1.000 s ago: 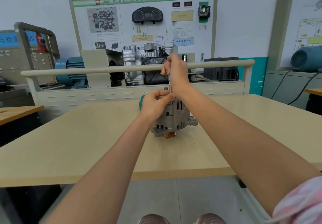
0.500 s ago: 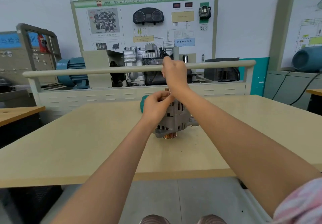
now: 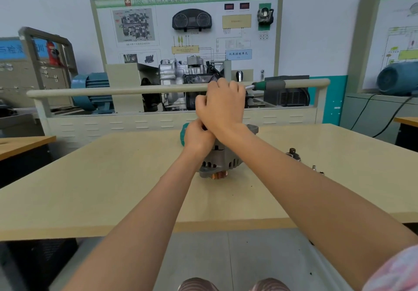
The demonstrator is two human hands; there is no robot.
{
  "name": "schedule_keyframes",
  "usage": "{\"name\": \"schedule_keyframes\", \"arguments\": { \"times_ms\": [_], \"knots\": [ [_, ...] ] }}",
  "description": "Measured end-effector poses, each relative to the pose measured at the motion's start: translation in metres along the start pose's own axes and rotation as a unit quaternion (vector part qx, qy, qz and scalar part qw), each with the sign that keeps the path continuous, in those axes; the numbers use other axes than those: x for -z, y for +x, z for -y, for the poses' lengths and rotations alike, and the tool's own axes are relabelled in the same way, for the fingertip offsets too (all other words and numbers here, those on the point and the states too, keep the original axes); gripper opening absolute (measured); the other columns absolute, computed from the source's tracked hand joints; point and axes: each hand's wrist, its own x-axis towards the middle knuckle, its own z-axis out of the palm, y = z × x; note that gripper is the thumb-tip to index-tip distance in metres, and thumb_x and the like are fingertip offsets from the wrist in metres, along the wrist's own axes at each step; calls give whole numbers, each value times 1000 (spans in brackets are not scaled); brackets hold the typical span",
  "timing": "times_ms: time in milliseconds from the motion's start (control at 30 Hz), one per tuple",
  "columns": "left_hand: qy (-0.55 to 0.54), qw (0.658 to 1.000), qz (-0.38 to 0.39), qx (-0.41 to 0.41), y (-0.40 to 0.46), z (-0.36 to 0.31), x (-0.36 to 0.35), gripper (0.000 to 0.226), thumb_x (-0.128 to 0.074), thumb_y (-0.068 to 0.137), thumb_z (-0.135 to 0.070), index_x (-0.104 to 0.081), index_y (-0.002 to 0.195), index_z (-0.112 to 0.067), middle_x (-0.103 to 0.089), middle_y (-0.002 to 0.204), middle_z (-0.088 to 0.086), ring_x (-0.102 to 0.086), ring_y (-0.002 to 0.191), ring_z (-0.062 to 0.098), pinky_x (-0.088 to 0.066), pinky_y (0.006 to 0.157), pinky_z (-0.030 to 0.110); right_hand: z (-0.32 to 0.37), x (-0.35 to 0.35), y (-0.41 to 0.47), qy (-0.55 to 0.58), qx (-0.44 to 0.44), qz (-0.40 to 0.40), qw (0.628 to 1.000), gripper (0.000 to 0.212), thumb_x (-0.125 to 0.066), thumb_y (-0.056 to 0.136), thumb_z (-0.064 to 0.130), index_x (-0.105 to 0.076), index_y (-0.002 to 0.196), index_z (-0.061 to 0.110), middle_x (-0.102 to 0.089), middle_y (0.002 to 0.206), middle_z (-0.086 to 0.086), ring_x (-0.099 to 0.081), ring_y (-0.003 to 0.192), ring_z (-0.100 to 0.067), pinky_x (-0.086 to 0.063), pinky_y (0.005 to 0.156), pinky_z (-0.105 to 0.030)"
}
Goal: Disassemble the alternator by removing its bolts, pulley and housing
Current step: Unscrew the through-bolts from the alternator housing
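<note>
The grey alternator (image 3: 222, 162) stands on the table (image 3: 95, 177) with its copper-coloured pulley (image 3: 218, 174) facing down. My left hand (image 3: 198, 138) curls its fingers on the alternator's top; what they pinch is hidden. Just above it, my right hand (image 3: 222, 107) grips a tool (image 3: 263, 86) whose metal shaft and green handle stick out to the right. The tool's working end and the bolts on top are hidden behind both hands.
A few small loose metal parts (image 3: 293, 152) lie on the table to the right of the alternator. A teal object (image 3: 183, 132) sits behind my left hand. A beige rail (image 3: 113, 92) and a training bench with a gearbox stand behind the table.
My right hand has turned, and the tool that stood upright over the alternator now points its green handle to the right. My left hand stays on the alternator's top.
</note>
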Motion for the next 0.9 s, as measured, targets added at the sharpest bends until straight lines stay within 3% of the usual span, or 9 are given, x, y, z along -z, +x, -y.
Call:
{"name": "schedule_keyframes", "arguments": {
  "times_ms": [167, 333, 467, 567, 633, 700, 767, 833, 900],
  "knots": [
    [-10, 999, 18, -48, -5, 2, 1, 22, -53, 87, -5, -55, 74, -22, -59, 71, -2, -51, 68, 11, -41, 60, 25, -6, 0, 3, 84, -9, -13, 996, 22, -42, 88, 25, -57, 76, 12, -55, 81, -1, -47, 83, -20, -29, 90, -32],
    [59, 988, 19, -144, -6, 3, 6, 16, -57, 87, -12, -55, 78, -25, -62, 76, -5, -58, 81, 19, -46, 72, 36, -5, 4, 5, 227, -19, -17, 973, 39, -46, 84, 19, -32, 48, 18, -34, 53, 6, -35, 59, -14, -30, 71, -28],
    [105, 978, 80, -160, 3, -5, 13, 21, -53, 92, -17, -55, 73, -27, -62, 74, -6, -59, 77, 16, -46, 71, 35, -4, 10, 7, 408, -88, 23, 909, 39, -37, 75, 26, -50, 52, -3, -49, 50, -14, -39, 51, -15, -29, 53, -29],
    [127, 972, 161, -110, 14, -8, 17, 31, -47, 97, -26, -63, 76, -10, -60, 75, 3, -53, 74, 15, -40, 68, 31, -8, 13, 12, 538, -153, 67, 826, 37, -37, 76, 24, -46, 46, 5, -47, 45, 2, -43, 50, -9, -38, 56, -20],
    [125, 970, 185, -93, 18, -6, 17, 41, -46, 97, -33, -63, 89, 4, -57, 78, 12, -51, 75, 16, -38, 70, 31, -15, 12, 18, 616, -195, 82, 759, 44, -37, 87, 17, -42, 44, 11, -43, 46, -3, -44, 52, -15, -44, 65, -18],
    [105, 972, 184, -97, 17, -3, 16, 40, -47, 97, -35, -67, 89, -2, -62, 77, 16, -54, 71, 13, -42, 67, 24, -20, 11, 22, 661, -216, 93, 712, 47, -34, 93, 11, -38, 46, 12, -41, 43, -5, -45, 50, -15, -48, 65, -18],
    [81, 977, 170, -100, 16, -1, 16, 31, -51, 96, -34, -73, 87, -15, -71, 79, 7, -60, 69, 7, -45, 65, 16, -20, 12, 25, 677, -225, 99, 694, 47, -32, 93, 11, -37, 46, 13, -40, 39, -2, -44, 50, -16, -48, 63, -16],
    [59, 983, 147, -97, 15, 1, 13, 25, -56, 94, -33, -75, 85, -21, -73, 83, 8, -62, 73, 8, -47, 70, 22, -19, 12, 26, 684, -229, 98, 686, 48, -33, 93, 10, -37, 45, 13, -40, 39, -2, -43, 49, -16, -49, 60, -15],
    [54, 986, 123, -97, 14, 1, 11, 24, -58, 92, -31, -74, 77, -22, -71, 79, 14, -59, 70, 13, -45, 68, 28, -16, 12, 23, 649, -218, 94, 723, 49, -36, 92, 10, -39, 44, 12, -41, 42, -2, -44, 50, -15, -48, 59, -19]
  ]
}}
